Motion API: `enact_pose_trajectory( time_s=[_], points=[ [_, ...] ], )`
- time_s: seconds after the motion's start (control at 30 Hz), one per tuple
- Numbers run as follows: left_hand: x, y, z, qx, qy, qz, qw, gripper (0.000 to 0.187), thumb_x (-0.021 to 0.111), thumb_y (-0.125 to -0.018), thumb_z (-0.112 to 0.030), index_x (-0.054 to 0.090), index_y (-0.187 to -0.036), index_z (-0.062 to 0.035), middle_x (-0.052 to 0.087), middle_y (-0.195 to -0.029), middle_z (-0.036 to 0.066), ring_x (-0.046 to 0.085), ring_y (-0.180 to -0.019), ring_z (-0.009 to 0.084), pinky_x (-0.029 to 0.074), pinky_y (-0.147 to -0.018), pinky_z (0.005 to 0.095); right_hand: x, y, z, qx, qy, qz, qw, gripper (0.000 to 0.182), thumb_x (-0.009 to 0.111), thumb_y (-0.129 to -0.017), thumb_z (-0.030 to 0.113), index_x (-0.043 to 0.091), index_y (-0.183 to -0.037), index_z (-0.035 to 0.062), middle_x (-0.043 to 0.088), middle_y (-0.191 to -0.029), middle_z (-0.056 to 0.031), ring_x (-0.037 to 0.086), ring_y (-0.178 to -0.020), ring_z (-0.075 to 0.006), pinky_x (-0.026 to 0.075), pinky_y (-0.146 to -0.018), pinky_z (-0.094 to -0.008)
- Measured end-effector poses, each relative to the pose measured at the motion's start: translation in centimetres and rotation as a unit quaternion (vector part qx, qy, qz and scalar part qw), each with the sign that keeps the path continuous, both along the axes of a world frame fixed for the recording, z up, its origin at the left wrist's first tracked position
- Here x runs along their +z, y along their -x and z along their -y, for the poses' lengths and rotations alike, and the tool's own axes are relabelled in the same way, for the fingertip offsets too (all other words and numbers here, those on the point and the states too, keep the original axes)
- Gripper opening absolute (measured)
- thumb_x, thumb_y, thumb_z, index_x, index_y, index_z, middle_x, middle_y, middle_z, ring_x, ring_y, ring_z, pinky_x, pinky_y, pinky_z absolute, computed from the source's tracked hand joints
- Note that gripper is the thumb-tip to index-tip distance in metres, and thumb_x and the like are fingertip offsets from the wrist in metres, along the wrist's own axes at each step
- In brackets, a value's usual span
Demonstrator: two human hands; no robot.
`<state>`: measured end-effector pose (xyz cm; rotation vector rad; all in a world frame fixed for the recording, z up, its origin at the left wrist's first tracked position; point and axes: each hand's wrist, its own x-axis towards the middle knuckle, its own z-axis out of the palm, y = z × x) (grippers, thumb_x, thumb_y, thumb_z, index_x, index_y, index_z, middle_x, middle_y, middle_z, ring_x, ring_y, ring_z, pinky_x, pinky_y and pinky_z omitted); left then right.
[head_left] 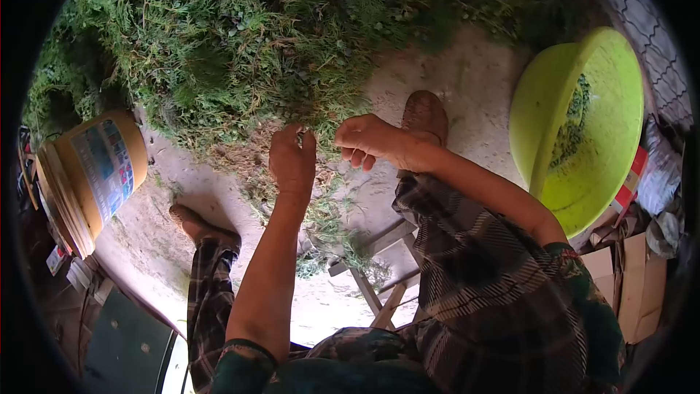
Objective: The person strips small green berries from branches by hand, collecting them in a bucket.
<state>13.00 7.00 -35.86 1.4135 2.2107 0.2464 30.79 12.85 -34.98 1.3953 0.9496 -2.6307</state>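
A big pile of green cypress-like branches (240, 44) lies on the sandy ground ahead of me. My left hand (292, 163) reaches to the pile's near edge, its fingers pinched on a small green sprig. My right hand (368, 140) is just to the right, fingers curled at the same edge of the greenery; what it holds is hidden. Loose clippings (332, 230) lie scattered below both hands, between my legs in plaid trousers.
A lime-green plastic basin (583, 131) holding some green bits is tilted at the right. A yellow labelled bucket (91, 175) lies on its side at the left. A small wooden stool (379, 263) is under me. Cardboard boxes (634, 284) are at the lower right.
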Motion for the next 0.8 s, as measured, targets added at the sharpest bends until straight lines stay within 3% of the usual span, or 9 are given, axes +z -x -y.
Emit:
enact_pose_trajectory(
  time_s=[0.3, 0.37, 0.4, 0.47, 0.5, 0.53, 0.6, 0.67, 0.8],
  points=[
    [0.6, -0.4, 0.3, 0.014, -0.036, 0.018, 0.999, 0.024, 0.061, -0.080, -0.021, 0.063, -0.097, -0.0053, 0.059, -0.087, 0.016, 0.058, -0.073, 0.0308, 0.047, -0.067, 0.0409, -0.2, 0.2, 0.2, -0.022, 0.016, -0.006, 1.000, 0.023, 0.055, -0.086, 0.029, 0.059, -0.091, 0.0068, 0.060, -0.079, -0.0059, 0.061, -0.065, -0.0162, 0.052, -0.054, -0.0315],
    [2.6, -1.2, 1.1, 0.089, -0.048, 0.106, 0.989, 0.020, 0.058, -0.082, -0.014, 0.063, -0.098, -0.0041, 0.060, -0.085, 0.013, 0.058, -0.069, 0.0246, 0.047, -0.064, 0.0358, 0.1, 0.3, 0.2, -0.072, 0.089, -0.019, 0.993, 0.037, 0.052, -0.091, 0.035, 0.054, -0.108, 0.0022, 0.059, -0.086, -0.0081, 0.063, -0.074, -0.0186, 0.055, -0.059, -0.0344],
    [3.6, -1.5, 1.4, 0.087, -0.049, 0.104, 0.989, 0.020, 0.058, -0.082, -0.014, 0.063, -0.098, -0.0041, 0.060, -0.085, 0.013, 0.058, -0.069, 0.0246, 0.047, -0.064, 0.0358, 0.0, 0.4, 0.3, -0.073, 0.088, -0.022, 0.993, 0.037, 0.052, -0.091, 0.035, 0.054, -0.108, 0.0022, 0.059, -0.086, -0.0081, 0.063, -0.074, -0.0186, 0.055, -0.059, -0.0344],
    [5.1, -2.3, 2.2, 0.128, -0.061, 0.198, 0.970, 0.016, 0.056, -0.083, -0.008, 0.062, -0.097, -0.0027, 0.061, -0.086, 0.011, 0.058, -0.069, 0.0178, 0.047, -0.063, 0.0300, -0.3, 0.8, 0.6, -0.126, 0.174, -0.013, 0.976, 0.039, 0.052, -0.089, 0.036, 0.055, -0.105, 0.0005, 0.059, -0.090, -0.0120, 0.063, -0.080, -0.0241, 0.054, -0.069, -0.0478],
    [5.6, -2.9, 2.4, 0.124, -0.062, 0.253, 0.957, 0.014, 0.056, -0.085, -0.006, 0.061, -0.097, -0.0022, 0.063, -0.089, 0.010, 0.058, -0.072, 0.0147, 0.048, -0.063, 0.0272, -0.1, 0.8, 0.7, -0.127, 0.174, -0.013, 0.976, 0.039, 0.052, -0.089, 0.036, 0.055, -0.105, 0.0005, 0.059, -0.090, -0.0120, 0.063, -0.080, -0.0241, 0.054, -0.069, -0.0478],
    [6.4, -3.0, 2.5, 0.057, -0.031, 0.285, 0.956, 0.014, 0.058, -0.084, -0.007, 0.062, -0.097, -0.0029, 0.063, -0.091, 0.010, 0.059, -0.074, 0.0158, 0.049, -0.064, 0.0272, 0.3, 0.7, 0.6, -0.146, 0.210, -0.042, 0.966, 0.037, 0.051, -0.090, 0.035, 0.056, -0.102, 0.0003, 0.059, -0.088, -0.0116, 0.063, -0.081, -0.0245, 0.053, -0.070, -0.0496],
    [6.3, -2.6, 2.2, 0.022, -0.046, 0.262, 0.964, 0.012, 0.059, -0.085, -0.008, 0.063, -0.095, -0.0040, 0.063, -0.089, 0.009, 0.059, -0.073, 0.0160, 0.048, -0.064, 0.0279, 0.0, 0.4, 0.6, -0.163, 0.246, -0.070, 0.953, 0.037, 0.050, -0.091, 0.035, 0.057, -0.099, 0.0001, 0.059, -0.087, -0.0111, 0.063, -0.082, -0.0250, 0.053, -0.071, -0.0515],
    [4.1, -0.6, 0.9, 0.069, -0.053, 0.232, 0.969, 0.011, 0.059, -0.085, -0.010, 0.064, -0.094, -0.0045, 0.064, -0.086, 0.010, 0.059, -0.073, 0.0164, 0.048, -0.063, 0.0288, -1.2, -0.1, 0.7, -0.147, 0.221, -0.087, 0.960, 0.034, 0.051, -0.091, 0.034, 0.058, -0.092, 0.0006, 0.058, -0.084, -0.0103, 0.063, -0.080, -0.0252, 0.053, -0.069, -0.0507],
    [0.4, 1.4, -2.5, 0.020, -0.098, 0.002, 0.995, 0.025, 0.068, -0.078, -0.017, 0.062, -0.098, -0.0042, 0.060, -0.091, 0.021, 0.059, -0.083, 0.0318, 0.047, -0.072, 0.0388, -1.7, -0.4, 0.8, -0.155, 0.211, -0.062, 0.963, 0.029, 0.053, -0.091, 0.030, 0.058, -0.087, 0.0016, 0.059, -0.083, -0.0100, 0.063, -0.077, -0.0246, 0.054, -0.067, -0.0480]
  ],
)
